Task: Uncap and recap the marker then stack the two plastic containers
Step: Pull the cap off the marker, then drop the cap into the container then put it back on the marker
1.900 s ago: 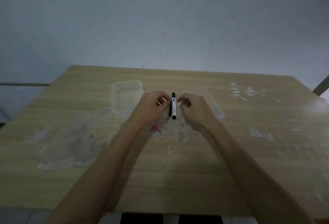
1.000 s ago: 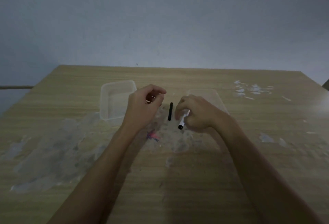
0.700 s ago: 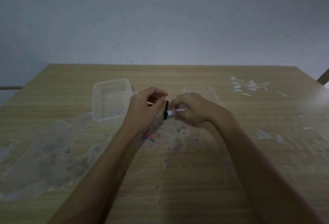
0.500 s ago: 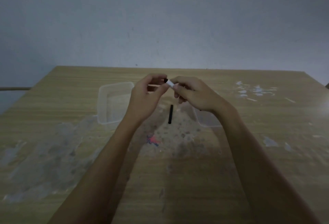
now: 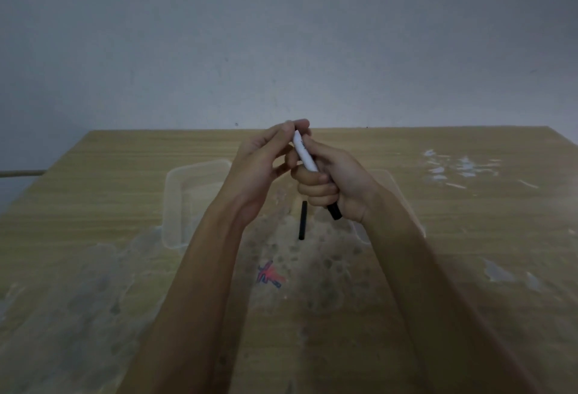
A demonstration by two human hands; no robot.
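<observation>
A white marker [image 5: 303, 152] with a black lower end is held tilted above the table. My right hand [image 5: 339, 181] is wrapped around its barrel. The fingertips of my left hand [image 5: 256, 168] pinch its upper end, which they hide. One clear plastic container [image 5: 175, 196] stands open on the table to the left of my hands. The second clear container [image 5: 403, 203] lies to the right, mostly hidden behind my right wrist and forearm.
A thin black stick-like object [image 5: 302, 220] lies on the wooden table [image 5: 484, 237] below my hands. A red-blue scribble [image 5: 269, 274] and pale smears mark the tabletop. A plain wall stands behind the far edge.
My right hand picked the marker up off the table and raised it. My left hand closed on its upper end. The black stick stayed on the table.
</observation>
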